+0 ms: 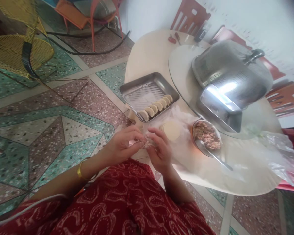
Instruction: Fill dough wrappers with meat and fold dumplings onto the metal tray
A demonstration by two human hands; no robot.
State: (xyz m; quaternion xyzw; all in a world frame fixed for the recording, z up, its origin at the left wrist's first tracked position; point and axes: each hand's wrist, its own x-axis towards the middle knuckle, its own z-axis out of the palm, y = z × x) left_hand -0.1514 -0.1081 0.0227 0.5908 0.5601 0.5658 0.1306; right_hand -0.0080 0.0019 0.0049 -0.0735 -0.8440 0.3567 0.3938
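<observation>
Round table (152, 52): steel tray (137, 89) w/ five dumplings (155, 107), bowl (194, 125) of filling. I see left hand (123, 145) & right hand (160, 151) both pinched shut on wrapper (145, 143) at table edge.

Left hand (122, 145) and right hand (159, 150) meet at body midline, fingertips pinched together, both palms turned inward. Left forearm reaches in from left, right forearm from below. Fingers curled, probably pressing on something small between them; view blurred.
</observation>
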